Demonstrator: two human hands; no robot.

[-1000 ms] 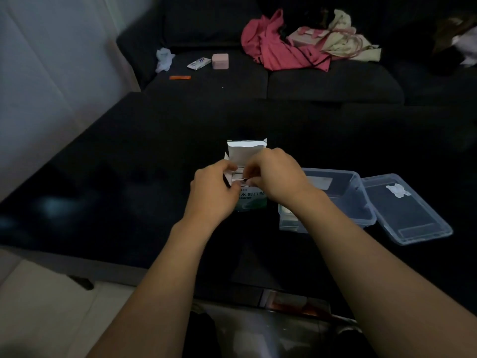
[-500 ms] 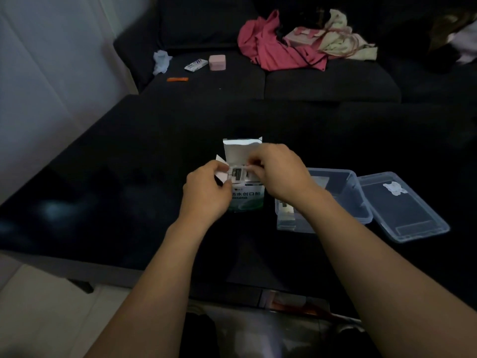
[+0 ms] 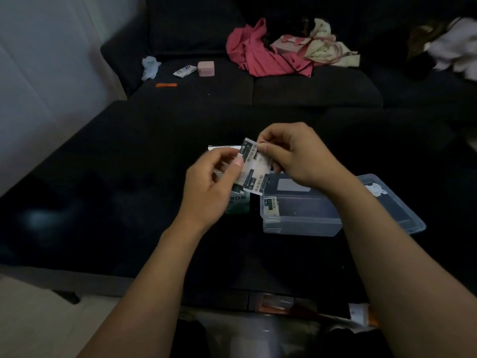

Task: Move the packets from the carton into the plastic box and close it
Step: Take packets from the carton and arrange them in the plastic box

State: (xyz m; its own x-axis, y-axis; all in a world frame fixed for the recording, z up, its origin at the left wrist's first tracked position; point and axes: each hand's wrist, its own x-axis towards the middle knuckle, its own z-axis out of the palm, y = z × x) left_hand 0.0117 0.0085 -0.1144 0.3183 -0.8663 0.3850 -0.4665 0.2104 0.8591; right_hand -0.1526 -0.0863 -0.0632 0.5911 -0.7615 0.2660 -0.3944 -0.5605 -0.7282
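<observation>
Flat paper packets (image 3: 254,167) btwn both hands' grip, over clear plastic box (image 3: 302,223)

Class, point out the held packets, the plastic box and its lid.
Packets (image 3: 254,166), head view, middle of the strip.
Plastic box (image 3: 302,224), head view, near wall.
Lid (image 3: 402,213), head view, flat panel.

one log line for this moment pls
stage: packets out of carton | right hand: pinches white printed packets | left hand: touches packets | green-white carton: upright | clear plastic box: open, one packet inside
</observation>
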